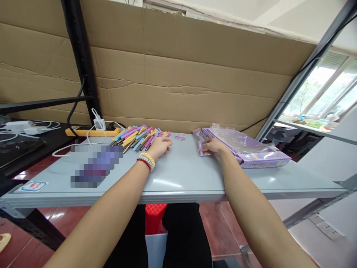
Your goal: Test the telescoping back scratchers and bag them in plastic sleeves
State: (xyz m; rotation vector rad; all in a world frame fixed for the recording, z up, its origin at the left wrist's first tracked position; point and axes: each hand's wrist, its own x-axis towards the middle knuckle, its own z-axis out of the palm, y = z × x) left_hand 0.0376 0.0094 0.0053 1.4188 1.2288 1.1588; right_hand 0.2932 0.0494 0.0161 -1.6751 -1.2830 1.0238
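Beside the right end of a pile of colourful pens (pixel 139 137), my left hand (pixel 160 146) rests over the grey table, its fingers curled together; what they hold, if anything, is hidden. My right hand (pixel 212 145) grips a purple item in a clear wrapper (pixel 199 143), just left of a purple box (pixel 264 159). Clear plastic (pixel 237 139) covers much of the box. A small pink card (pixel 180 137) lies between my hands near the back of the table.
A yellow power strip (pixel 83 131) with a white charger (pixel 99 123) sits at the back left, its cable looping onto the table. A blurred item (pixel 97 165) lies at the left. Cardboard (pixel 189 74) walls the back, and a metal post (pixel 312 63) stands at the right.
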